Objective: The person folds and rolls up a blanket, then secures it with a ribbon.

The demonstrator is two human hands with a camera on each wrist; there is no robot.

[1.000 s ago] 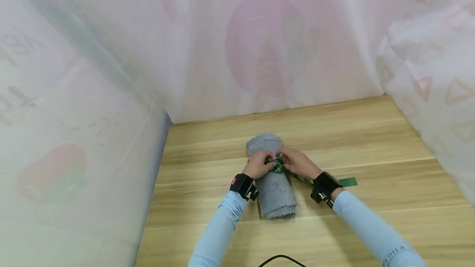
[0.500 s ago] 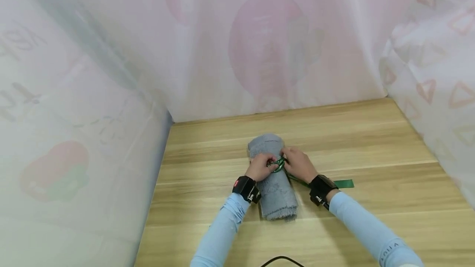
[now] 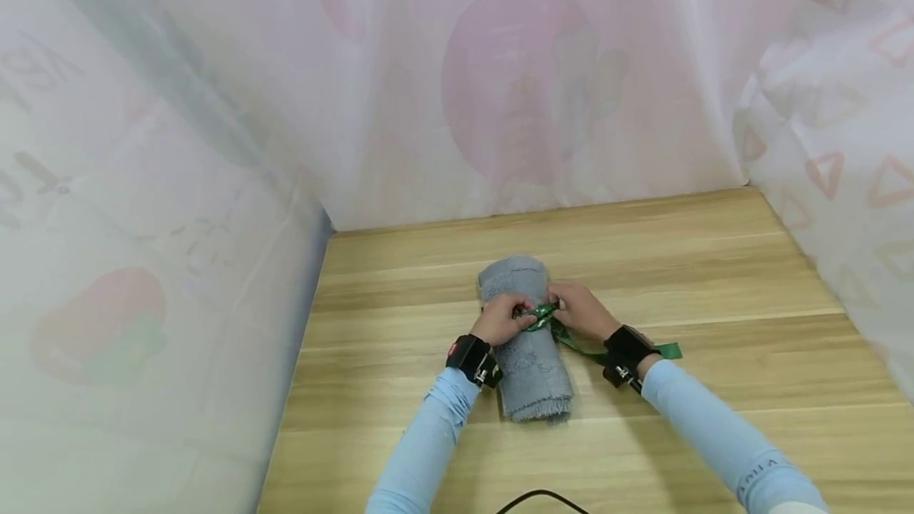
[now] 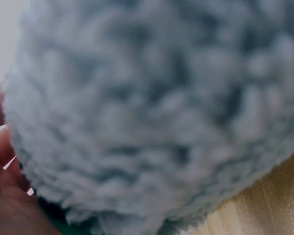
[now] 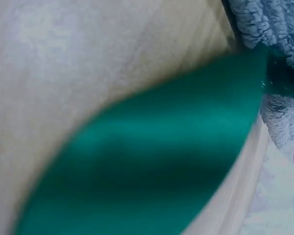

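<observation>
A rolled grey fluffy towel (image 3: 527, 339) lies lengthwise on the wooden table (image 3: 714, 276). A green ribbon (image 3: 544, 314) crosses its middle, and its tail (image 3: 660, 351) trails right over the wood. My left hand (image 3: 503, 317) pinches the ribbon on top of the roll from the left. From the right, my right hand (image 3: 580, 309) pinches the same ribbon. The left wrist view is filled by blurred grey towel (image 4: 157, 112) with part of my hand (image 4: 10, 205) at the lower left. Blurred green ribbon (image 5: 152, 161) fills the right wrist view, with towel (image 5: 274, 29) at the upper right.
Pale pink and white printed curtains (image 3: 500, 78) hang close behind the table and along both sides. A black cable (image 3: 543, 498) curves in at the table's near edge. Bare wood lies to the right of and behind the towel.
Both hands have worked the ribbon on top of the roll; the right hand has shifted slightly right and the ribbon loop now shows stretched between the hands. The towel has stayed put.
</observation>
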